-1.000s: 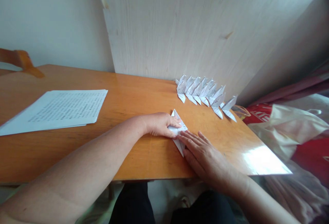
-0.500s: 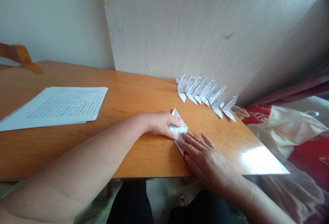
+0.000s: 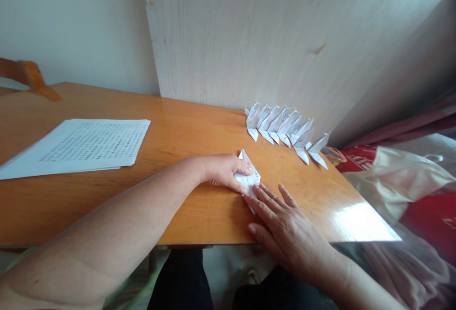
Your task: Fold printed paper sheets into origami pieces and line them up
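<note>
A small piece of folded white paper (image 3: 252,179) with printing on it lies on the wooden table in front of me. My left hand (image 3: 228,171) reaches over it from the left and holds it down, thumb and forefinger resting on its surface. Part of the paper is hidden under those fingers. From the lower right, my right hand (image 3: 281,220) lays its outstretched fingertips on the paper's lower right edge. Its fingers are flat and the thumb stands apart over the tabletop. Beyond, several folded paper pieces (image 3: 276,122) with upright points stand in a row.
A stack of printed sheets (image 3: 96,146) lies at the left of the table (image 3: 192,132). A pale panel (image 3: 231,34) rises behind the table. Right of the table edge are red and white bags (image 3: 409,172). A wooden chair part (image 3: 30,79) shows at far left.
My right hand has shifted slightly, and its thumb has spread away from the paper toward the table's near edge. My left hand and the paper stay in place.
</note>
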{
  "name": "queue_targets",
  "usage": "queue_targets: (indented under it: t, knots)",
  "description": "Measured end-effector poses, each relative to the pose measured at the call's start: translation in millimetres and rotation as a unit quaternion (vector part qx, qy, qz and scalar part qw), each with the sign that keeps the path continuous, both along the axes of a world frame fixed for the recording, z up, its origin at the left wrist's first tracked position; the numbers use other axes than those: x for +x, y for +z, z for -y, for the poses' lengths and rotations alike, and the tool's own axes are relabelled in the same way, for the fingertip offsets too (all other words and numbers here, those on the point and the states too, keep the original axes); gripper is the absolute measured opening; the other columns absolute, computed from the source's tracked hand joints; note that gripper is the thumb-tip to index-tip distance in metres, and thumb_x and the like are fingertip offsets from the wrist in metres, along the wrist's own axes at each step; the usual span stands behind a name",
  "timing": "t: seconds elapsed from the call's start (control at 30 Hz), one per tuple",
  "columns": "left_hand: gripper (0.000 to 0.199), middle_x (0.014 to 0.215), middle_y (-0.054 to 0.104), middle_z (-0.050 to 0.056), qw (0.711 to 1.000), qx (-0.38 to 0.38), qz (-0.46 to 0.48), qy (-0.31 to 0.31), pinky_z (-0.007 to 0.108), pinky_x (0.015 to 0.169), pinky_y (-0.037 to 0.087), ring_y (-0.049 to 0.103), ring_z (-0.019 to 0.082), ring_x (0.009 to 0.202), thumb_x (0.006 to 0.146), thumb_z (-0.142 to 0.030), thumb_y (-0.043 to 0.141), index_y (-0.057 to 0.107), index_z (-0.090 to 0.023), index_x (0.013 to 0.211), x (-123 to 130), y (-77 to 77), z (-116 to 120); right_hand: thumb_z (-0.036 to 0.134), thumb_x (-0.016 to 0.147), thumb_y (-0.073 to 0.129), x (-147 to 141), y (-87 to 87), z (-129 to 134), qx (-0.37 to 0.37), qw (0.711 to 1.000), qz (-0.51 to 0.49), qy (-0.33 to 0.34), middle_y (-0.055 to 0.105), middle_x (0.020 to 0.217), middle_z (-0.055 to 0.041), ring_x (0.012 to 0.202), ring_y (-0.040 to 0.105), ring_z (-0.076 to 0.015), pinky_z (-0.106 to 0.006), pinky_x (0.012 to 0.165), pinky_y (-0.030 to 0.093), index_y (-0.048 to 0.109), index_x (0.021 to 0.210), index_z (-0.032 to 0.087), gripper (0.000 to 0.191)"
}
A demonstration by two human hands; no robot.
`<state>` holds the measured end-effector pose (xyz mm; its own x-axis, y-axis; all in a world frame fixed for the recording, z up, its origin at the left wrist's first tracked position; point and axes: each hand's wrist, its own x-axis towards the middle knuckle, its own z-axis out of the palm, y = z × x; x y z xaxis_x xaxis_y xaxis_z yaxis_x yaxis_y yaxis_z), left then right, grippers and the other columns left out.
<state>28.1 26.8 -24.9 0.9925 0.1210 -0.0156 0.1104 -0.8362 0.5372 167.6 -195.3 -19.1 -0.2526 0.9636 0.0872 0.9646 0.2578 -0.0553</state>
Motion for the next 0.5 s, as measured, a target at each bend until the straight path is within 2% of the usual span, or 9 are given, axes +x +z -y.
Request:
queue_targets:
  t: [0.23,0.5]
  knots:
    - [0.069,0.153,0.045,0.012,1.000,-0.003,-0.008,0.003,0.035,0.116,0.029,0.040,0.027,0.143,0.078,-0.047,0.077,0.058,-0.018,0.138,0.3,-1.3,-1.0,0.042,0.099,0.049,-1.6,-2.6,0.6,0.003,1.000,0.006,0.003,0.050,0.150,-0.0136,0.144,0.036,-0.0314,-0.064,0.118,0.022,0.048,0.146,0.022,0.051]
    - [0.068,0.153,0.044,0.013,1.000,0.001,-0.008,-0.006,0.036,0.117,0.028,0.039,0.027,0.143,0.078,-0.046,0.077,0.059,-0.018,0.136,2.2,-1.7,-2.8,0.044,0.096,0.053,-0.4,-8.1,8.8,0.026,1.000,0.013,0.009,0.044,0.153,-0.0160,0.145,0.034,-0.0323,-0.062,0.118,0.024,0.045,0.149,0.021,0.058]
